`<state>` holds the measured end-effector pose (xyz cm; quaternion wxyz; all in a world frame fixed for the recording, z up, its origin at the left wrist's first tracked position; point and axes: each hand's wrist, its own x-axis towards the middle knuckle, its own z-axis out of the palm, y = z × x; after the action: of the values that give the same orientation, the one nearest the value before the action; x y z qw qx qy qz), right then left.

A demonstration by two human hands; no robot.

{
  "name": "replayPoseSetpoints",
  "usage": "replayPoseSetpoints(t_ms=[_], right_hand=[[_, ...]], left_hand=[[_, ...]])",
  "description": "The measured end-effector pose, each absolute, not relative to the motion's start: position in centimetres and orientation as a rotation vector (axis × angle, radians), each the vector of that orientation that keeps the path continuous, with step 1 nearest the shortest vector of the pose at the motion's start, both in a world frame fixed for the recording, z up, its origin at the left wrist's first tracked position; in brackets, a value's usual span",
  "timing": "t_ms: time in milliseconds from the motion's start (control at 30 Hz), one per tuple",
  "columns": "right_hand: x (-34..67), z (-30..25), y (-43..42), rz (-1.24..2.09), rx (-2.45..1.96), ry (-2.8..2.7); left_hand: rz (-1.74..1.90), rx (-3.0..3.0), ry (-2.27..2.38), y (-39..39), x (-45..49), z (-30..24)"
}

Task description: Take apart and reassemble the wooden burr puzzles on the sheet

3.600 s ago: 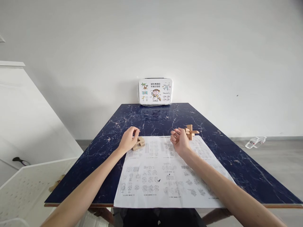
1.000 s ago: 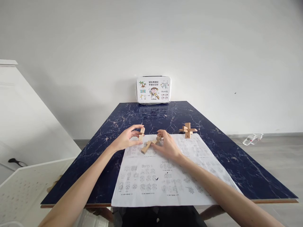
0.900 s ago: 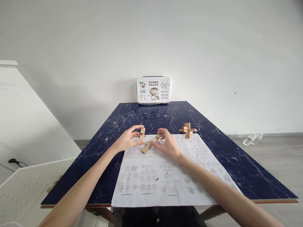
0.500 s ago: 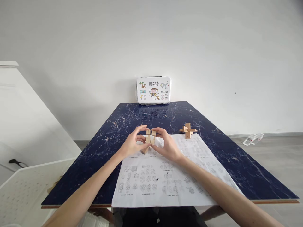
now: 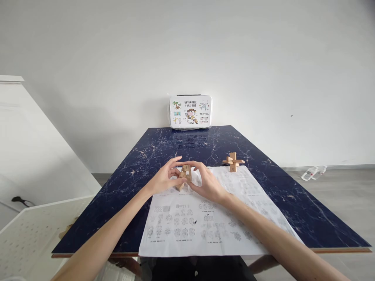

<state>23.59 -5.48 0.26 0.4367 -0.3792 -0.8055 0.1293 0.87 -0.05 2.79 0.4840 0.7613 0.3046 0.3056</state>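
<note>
My left hand (image 5: pixel 164 178) and my right hand (image 5: pixel 206 182) meet over the far part of a printed diagram sheet (image 5: pixel 213 218). Together they pinch small wooden puzzle pieces (image 5: pixel 185 172), pressed against each other between the fingertips of both hands. Another wooden piece (image 5: pixel 179 186) lies on the sheet just below them. An assembled wooden cross puzzle (image 5: pixel 233 161) stands on the table to the right, apart from both hands.
The dark blue marble table (image 5: pixel 295 207) runs back to the white wall. A white case with cartoon print (image 5: pixel 190 112) stands at its far edge. A white perforated tray (image 5: pixel 26 230) sits at lower left. A plastic bottle (image 5: pixel 313 171) lies on the floor at right.
My left hand lifted a wooden piece from the left of the sheet and my right hand picked up another. Both hands came together at the centre and joined the pieces.
</note>
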Motion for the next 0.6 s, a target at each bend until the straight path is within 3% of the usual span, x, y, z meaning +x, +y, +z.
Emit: replayPoseSetpoints(t_ms=[400,600], right_hand=[[24.20,-0.13,-5.29,0.228,-0.836,-2.234],[24.34,0.57,-5.73,0.440,-0.810,-2.210]], left_hand=[[0.610,1.894,0.733,-0.64,0.67,3.40],[0.511,1.848,0.651,-0.28,-0.03,3.88]])
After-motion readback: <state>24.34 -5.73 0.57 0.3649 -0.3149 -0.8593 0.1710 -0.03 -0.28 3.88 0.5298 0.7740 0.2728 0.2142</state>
